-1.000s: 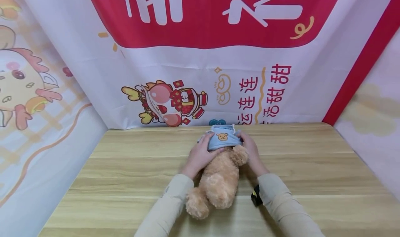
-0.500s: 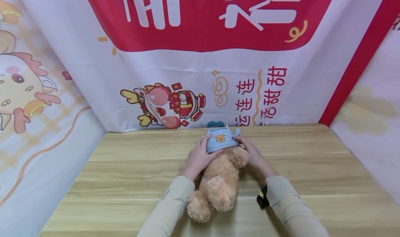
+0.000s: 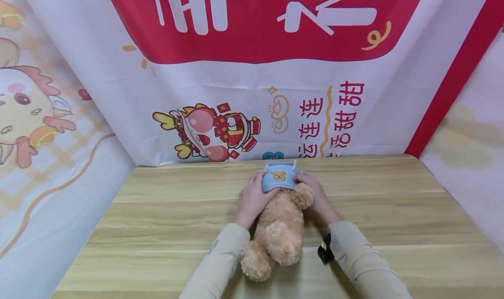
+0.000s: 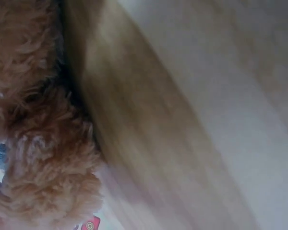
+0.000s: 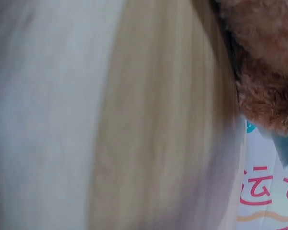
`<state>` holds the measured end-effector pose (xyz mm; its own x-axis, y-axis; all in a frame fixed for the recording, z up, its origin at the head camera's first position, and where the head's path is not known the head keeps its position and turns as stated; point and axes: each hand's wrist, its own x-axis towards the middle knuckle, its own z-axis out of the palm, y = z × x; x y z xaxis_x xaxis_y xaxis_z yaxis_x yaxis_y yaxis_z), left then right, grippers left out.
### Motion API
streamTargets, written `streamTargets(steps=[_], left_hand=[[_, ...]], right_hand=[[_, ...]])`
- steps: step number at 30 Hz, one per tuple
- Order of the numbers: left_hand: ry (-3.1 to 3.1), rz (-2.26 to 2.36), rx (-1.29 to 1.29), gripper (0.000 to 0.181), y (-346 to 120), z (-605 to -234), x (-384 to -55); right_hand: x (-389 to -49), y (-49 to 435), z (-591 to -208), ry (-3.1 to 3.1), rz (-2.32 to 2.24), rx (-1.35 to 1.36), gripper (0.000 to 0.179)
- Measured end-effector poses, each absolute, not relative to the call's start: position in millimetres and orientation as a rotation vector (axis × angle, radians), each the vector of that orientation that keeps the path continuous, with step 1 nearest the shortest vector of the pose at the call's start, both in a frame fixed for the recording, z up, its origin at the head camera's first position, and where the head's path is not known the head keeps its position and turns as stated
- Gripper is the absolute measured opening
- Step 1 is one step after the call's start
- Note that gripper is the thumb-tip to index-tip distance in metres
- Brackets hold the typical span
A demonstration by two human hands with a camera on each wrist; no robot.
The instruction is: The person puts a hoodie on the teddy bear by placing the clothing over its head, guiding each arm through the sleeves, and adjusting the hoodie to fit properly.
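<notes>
A tan, curly-furred plush toy (image 3: 280,220) lies on the wooden table, its rounded limbs toward the near edge. Over its far end sits a small light blue garment (image 3: 271,183) with a bear-face patch and a white cord; whatever is beneath the cloth is hidden. My left hand (image 3: 252,198) grips the garment's left side, thumb along its lower hem. On the other side, my right hand (image 3: 318,196) holds the right edge, partly behind a furry limb (image 3: 302,196). Fur (image 4: 50,167) fills the left part of the left wrist view. The right wrist view shows a bit of blue cloth (image 5: 284,148).
The wood-grain table (image 3: 169,229) ends at a white and red printed cloth backdrop (image 3: 220,80) just beyond the garment. Printed side cloths (image 3: 47,176) stand left and right. A black strap (image 3: 325,249) hangs at my right wrist.
Both hands stay at the garment, which sits slightly nearer me over the toy than a second ago. My right fingers have shifted along its edge, and its cords lie differently.
</notes>
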<state>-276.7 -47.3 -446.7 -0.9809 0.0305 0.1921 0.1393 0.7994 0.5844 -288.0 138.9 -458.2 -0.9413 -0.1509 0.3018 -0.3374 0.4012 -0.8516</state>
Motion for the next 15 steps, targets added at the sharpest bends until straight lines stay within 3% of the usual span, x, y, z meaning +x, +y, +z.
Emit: streamTargets(steps=[4,10,15], left_hand=[[-2.818,-0.911,-0.13,0.059,-44.8,-444.8,-276.3],[-2.837,-0.823,-0.142,0.06,-38.7,-442.6,-274.8],[-2.803,-0.669,-0.163,0.061,-32.3,-441.0,-270.8]], right_hand=[[-287.1,139.6,-457.0,-2.491,1.466,0.457,0.01],[-298.6,167.7,-437.7,-2.705,1.22,0.741,0.011],[-298.6,169.1,-405.3,-2.906,1.309,0.547,0.022]])
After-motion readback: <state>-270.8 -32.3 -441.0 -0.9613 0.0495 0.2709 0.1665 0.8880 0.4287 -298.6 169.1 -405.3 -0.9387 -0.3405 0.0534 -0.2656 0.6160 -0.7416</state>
